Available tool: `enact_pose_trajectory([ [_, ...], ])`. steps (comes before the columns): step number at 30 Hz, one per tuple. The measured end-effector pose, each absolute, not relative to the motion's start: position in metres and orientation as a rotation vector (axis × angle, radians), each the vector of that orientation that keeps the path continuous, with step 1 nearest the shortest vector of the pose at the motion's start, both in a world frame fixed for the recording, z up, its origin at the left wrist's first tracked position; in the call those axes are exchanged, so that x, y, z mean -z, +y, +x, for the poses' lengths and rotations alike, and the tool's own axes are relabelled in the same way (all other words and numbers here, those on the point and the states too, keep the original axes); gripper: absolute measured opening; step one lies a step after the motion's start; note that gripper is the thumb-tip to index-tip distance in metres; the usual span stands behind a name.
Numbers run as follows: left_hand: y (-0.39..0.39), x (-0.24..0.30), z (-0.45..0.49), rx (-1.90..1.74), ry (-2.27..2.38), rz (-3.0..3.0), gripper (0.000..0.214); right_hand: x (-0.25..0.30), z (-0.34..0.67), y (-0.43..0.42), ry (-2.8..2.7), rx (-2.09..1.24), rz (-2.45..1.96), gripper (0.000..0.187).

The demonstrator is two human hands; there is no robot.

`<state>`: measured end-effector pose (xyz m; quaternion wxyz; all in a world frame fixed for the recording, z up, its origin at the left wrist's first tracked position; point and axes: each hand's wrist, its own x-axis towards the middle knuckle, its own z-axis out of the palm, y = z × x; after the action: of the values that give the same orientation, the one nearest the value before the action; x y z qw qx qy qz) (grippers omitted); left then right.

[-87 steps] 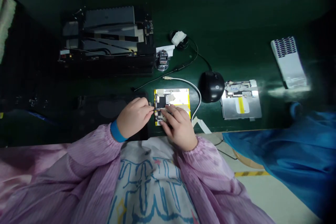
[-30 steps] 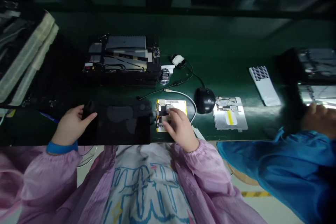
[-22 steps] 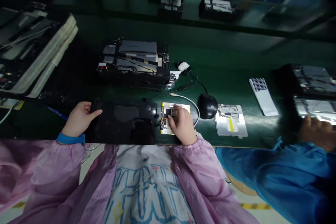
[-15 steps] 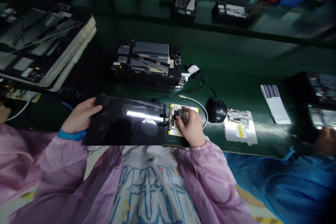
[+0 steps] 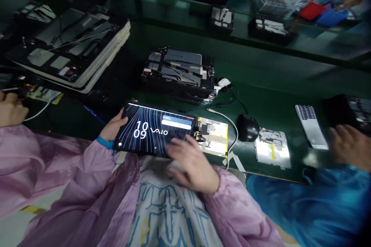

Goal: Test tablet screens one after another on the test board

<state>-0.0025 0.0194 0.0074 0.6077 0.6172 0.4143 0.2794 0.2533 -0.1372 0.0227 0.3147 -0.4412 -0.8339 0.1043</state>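
A black tablet screen (image 5: 153,129) lies tilted at the near edge of the green bench, lit and showing "10 09 VAIO". My left hand (image 5: 114,127) grips its left edge, thumb on top. My right hand (image 5: 191,164) hovers over the screen's lower right corner, fingers spread and slightly blurred, holding nothing I can see. A yellow-edged circuit board assembly (image 5: 213,137) lies just right of the screen, joined to it at the edge.
A white cable (image 5: 232,127) curves past the board. A black mouse (image 5: 247,127), a silver metal plate (image 5: 272,148) and a white remote-like strip (image 5: 310,125) lie to the right. A black open tablet chassis (image 5: 179,73) sits behind. Another person's hand (image 5: 346,146) and blue sleeve are at right.
The screen has lit up and been lifted at its left edge. My right hand left the circuit board and moved down-left over the screen. The view has tilted upward.
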Motion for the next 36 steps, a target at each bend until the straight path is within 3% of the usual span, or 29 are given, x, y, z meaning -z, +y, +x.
enact_pose_trajectory([
  [3, 0.018, -0.007, -0.002, -0.674, 0.917, 1.168, 0.077, -0.021, 0.232, -0.129, -2.442, -0.359, -1.082, 0.038],
  [9, 0.016, -0.004, -0.002, -0.740, 0.801, 0.955, 0.091, -0.032, 0.274, -0.090, -2.016, -0.020, -1.742, 0.046],
  [21, 0.012, 0.009, -0.006, -0.768, 0.712, 0.928, 0.086, -0.041, 0.210, -0.050, -2.410, -0.221, -1.529, 0.083],
  [36, 0.009, 0.014, -0.008, -0.805, 0.652, 0.962, 0.082, -0.037, 0.192, -0.043, -2.391, -0.289, -1.598, 0.090],
])
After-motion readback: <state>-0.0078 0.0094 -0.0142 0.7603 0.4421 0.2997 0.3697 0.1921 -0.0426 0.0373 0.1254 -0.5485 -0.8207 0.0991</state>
